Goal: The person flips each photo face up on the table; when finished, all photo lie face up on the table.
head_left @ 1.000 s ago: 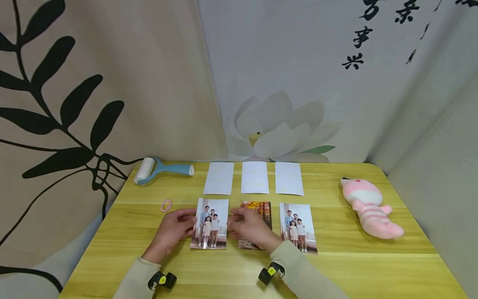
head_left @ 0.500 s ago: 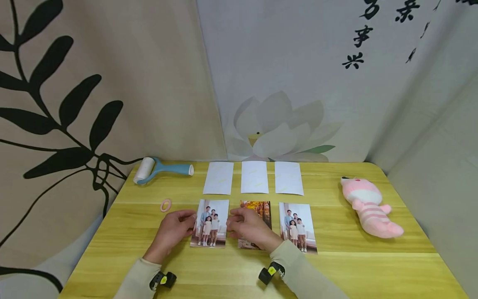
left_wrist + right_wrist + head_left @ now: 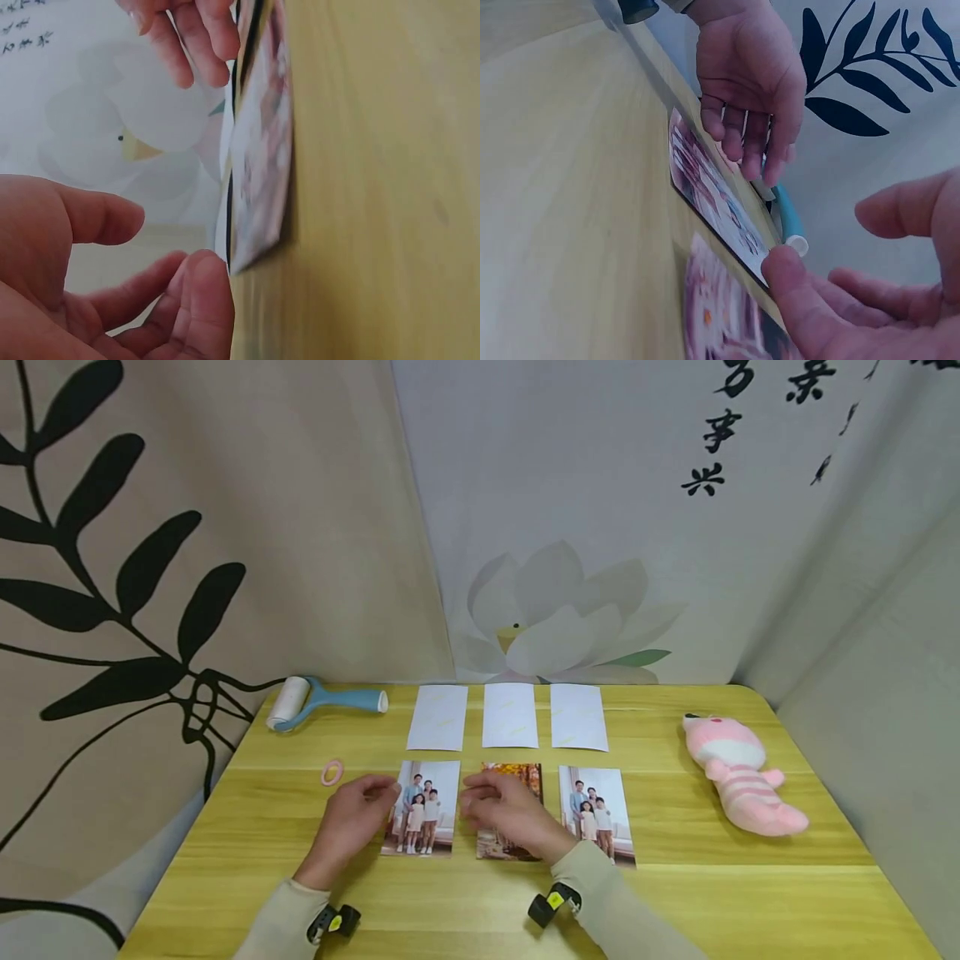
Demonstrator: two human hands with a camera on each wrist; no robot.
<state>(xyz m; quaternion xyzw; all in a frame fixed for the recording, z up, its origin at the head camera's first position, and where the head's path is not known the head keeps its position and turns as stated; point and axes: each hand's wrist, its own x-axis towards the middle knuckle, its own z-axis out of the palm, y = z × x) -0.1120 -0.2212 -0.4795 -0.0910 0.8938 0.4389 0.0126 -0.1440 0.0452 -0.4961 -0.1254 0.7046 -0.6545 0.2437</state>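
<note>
A family photo (image 3: 425,806) lies face up at the left of a row of three prints. My left hand (image 3: 347,822) hovers over its left edge, fingers loosely bent and thumb apart, as the left wrist view shows. My right hand (image 3: 521,814) is over the gap to its right and hides much of the middle print, an autumn-coloured photo (image 3: 534,781). In the right wrist view, the right thumb (image 3: 892,214) and fingers are spread with nothing between them. A second family photo (image 3: 596,806) lies at the right, its lower edge near the right sleeve.
Three white cards (image 3: 509,717) lie in a row behind the photos. A blue-handled lint roller (image 3: 341,699) is at the back left, with a pink ring (image 3: 332,772) in front of it. A pink plush toy (image 3: 746,777) lies at the right.
Both hands have come away from the sides of the left photo and risen slightly. That photo first settled a little flatter on the table. The other prints stay put.
</note>
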